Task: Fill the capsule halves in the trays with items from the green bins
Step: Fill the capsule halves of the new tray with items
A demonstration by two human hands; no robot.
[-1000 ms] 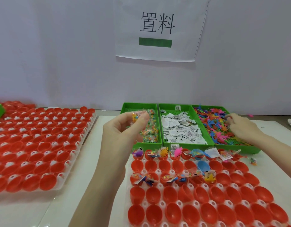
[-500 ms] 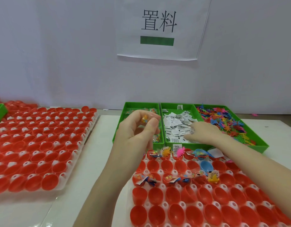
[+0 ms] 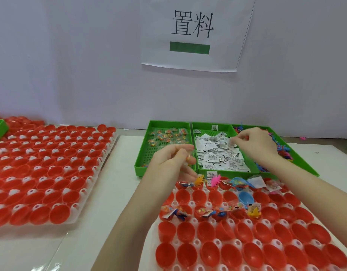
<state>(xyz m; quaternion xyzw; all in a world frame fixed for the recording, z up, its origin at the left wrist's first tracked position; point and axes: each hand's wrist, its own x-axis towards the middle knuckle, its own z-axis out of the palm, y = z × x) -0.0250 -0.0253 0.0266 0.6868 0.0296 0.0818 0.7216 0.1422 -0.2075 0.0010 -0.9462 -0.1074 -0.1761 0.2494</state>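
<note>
A small clear packet (image 3: 188, 157) of coloured beads is pinched in the curled fingers of the left hand (image 3: 173, 163), which is held over the near edge of the left green bin (image 3: 143, 163). The right hand (image 3: 256, 145) is lowered over the middle green bin (image 3: 194, 130), its fingertips drawn together on one of the white paper slips (image 3: 217, 155) heaped there; whether a slip is already gripped cannot be told. The right green bin (image 3: 303, 163), holding colourful little toys (image 3: 282, 149), lies just beyond that wrist. The near tray (image 3: 192, 204) of red capsule halves (image 3: 208, 253) sits just in front of the bins: its far row and part of its third row are already loaded with packets, slips and toys, and one blue half (image 3: 246, 197) stands among the red ones, while the nearer rows are bare. A second tray (image 3: 78, 207) of red halves lies well apart to the left. The step in hand appears to be the gathering of one item from each bin. It would be done well if only a single slip were lifted, since the slips overlap and could cling together, and if packet and slip were dropped into the next unfilled cup of the third row. The items should be seated fully inside the cup, as several already overhang the rims of their cups.
</note>
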